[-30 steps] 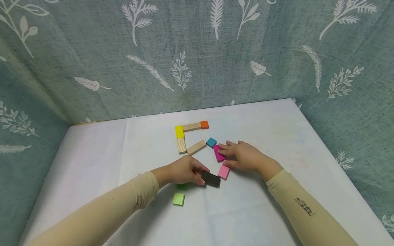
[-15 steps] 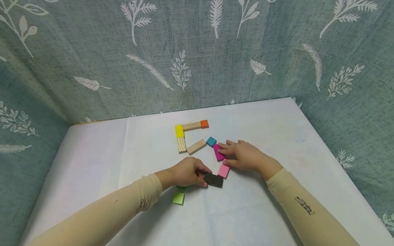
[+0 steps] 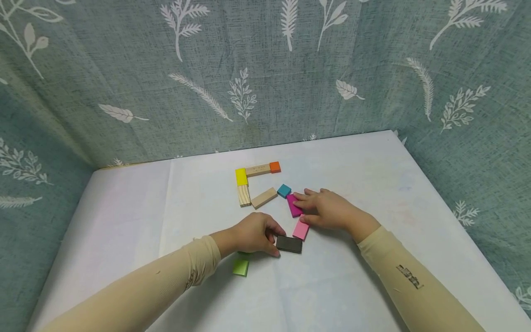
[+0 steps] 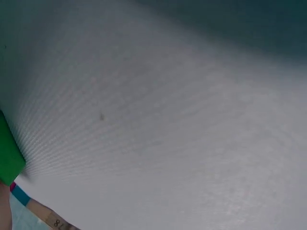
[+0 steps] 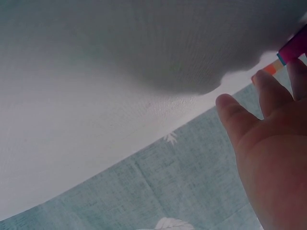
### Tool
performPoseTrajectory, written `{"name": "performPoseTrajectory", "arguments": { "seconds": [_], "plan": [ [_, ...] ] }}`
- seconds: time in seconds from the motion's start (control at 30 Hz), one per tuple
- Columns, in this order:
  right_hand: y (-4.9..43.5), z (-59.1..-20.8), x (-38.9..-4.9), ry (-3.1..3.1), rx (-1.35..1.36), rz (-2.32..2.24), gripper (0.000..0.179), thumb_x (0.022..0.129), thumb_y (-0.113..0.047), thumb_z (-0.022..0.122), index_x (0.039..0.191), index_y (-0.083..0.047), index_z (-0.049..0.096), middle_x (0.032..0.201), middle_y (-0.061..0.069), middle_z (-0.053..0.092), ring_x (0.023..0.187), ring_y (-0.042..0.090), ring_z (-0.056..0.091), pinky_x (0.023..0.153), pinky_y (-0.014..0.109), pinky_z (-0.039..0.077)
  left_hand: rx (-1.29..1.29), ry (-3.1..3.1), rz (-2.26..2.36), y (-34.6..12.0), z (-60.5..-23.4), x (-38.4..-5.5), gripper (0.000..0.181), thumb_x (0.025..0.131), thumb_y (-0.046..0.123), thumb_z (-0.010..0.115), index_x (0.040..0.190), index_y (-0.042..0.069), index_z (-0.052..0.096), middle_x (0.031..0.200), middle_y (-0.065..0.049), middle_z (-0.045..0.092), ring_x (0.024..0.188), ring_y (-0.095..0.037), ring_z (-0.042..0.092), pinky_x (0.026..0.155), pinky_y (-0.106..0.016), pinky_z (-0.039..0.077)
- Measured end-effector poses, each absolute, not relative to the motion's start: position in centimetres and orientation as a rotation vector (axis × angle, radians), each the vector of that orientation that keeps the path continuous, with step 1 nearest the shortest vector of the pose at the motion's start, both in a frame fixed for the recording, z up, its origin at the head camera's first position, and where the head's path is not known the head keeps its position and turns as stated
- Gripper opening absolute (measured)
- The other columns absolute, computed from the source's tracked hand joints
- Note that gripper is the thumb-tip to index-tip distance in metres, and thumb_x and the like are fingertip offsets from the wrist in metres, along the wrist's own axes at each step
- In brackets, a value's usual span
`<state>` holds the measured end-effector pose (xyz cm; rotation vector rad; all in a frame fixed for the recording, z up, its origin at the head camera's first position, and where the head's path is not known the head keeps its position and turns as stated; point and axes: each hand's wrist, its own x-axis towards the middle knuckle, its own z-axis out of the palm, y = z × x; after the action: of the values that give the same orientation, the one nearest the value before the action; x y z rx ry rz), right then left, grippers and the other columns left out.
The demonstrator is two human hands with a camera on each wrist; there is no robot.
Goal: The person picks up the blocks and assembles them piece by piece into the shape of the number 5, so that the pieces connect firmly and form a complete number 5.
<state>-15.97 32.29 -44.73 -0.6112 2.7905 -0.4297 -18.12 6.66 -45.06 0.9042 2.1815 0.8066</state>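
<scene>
In the head view a black rectangular block (image 3: 289, 244) lies flat on the white table. My left hand (image 3: 250, 233) is at its left end, thumb and index fingertips spread at its two sides and the whole block showing. My right hand (image 3: 333, 210) rests with fingers spread over a magenta block (image 3: 293, 208) and its thumb at a pink block (image 3: 300, 230). The pink block's lower end comes close to the black block's upper right corner. In the right wrist view the right hand's fingers (image 5: 271, 93) reach toward the magenta block (image 5: 293, 49).
A teal block (image 3: 284, 191) and a natural wooden block (image 3: 264, 198) continue the row beyond the magenta one. Farther back are striped wood (image 3: 244, 196), yellow (image 3: 241, 177), plain wood (image 3: 258, 170) and orange (image 3: 275, 167) blocks. A light green block (image 3: 240, 267) lies below my left wrist.
The black block has moved slightly right beside the pink block and now lies flat. My left fingers have spread off its end. The right hand has stayed in place.
</scene>
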Motion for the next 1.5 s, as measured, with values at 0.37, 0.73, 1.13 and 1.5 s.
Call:
{"name": "performPoseTrajectory", "arguments": {
  "seconds": [0.37, 0.73, 1.13, 1.5],
  "plan": [
    [31.8, -44.7, -16.0, 2.781, -0.616, -0.424, 0.057, 0.096, -0.044, 0.066, 0.148, -0.025, 0.052, 0.159, -0.007, 0.041, 0.151, 0.027, 0.034, 0.120, 0.059, 0.026, 0.755, 2.203, 1.202, -3.1, -44.2, -18.0, 0.055, 0.081, 0.022, 0.086, 0.131, 0.011, 0.067, 0.115, -0.010, 0.068, 0.089, -0.016, 0.063, 0.069, -0.023, 0.053],
    [32.5, -44.8, -15.6, 2.784, -0.588, -0.457, 0.056, 0.096, -0.040, 0.067, 0.147, -0.022, 0.054, 0.159, -0.003, 0.043, 0.149, 0.030, 0.037, 0.119, 0.061, 0.027, 0.918, 2.090, 0.923, -4.1, -46.5, -18.8, 0.068, 0.088, 0.013, 0.079, 0.149, 0.021, 0.050, 0.152, 0.007, 0.052, 0.075, -0.007, 0.062, 0.073, -0.019, 0.051],
    [32.1, -44.8, -15.6, 2.799, -0.590, -0.450, 0.057, 0.095, -0.041, 0.069, 0.146, -0.022, 0.055, 0.158, -0.003, 0.044, 0.149, 0.029, 0.037, 0.119, 0.062, 0.027, 1.010, 2.281, 0.826, -3.1, -47.0, -18.4, 0.059, 0.081, 0.033, 0.085, 0.135, 0.020, 0.066, 0.140, 0.007, 0.063, 0.104, -0.004, 0.062, 0.069, -0.018, 0.043],
    [32.0, -44.8, -15.6, 2.793, -0.599, -0.445, 0.056, 0.095, -0.041, 0.068, 0.146, -0.022, 0.055, 0.158, -0.004, 0.044, 0.149, 0.029, 0.037, 0.119, 0.061, 0.028, 0.672, 2.251, 1.054, -1.1, -46.1, -18.1, 0.047, 0.077, 0.019, 0.088, 0.122, 0.018, 0.075, 0.068, 0.007, 0.058, 0.062, -0.008, 0.044, 0.053, -0.018, 0.035]
  ]
}}
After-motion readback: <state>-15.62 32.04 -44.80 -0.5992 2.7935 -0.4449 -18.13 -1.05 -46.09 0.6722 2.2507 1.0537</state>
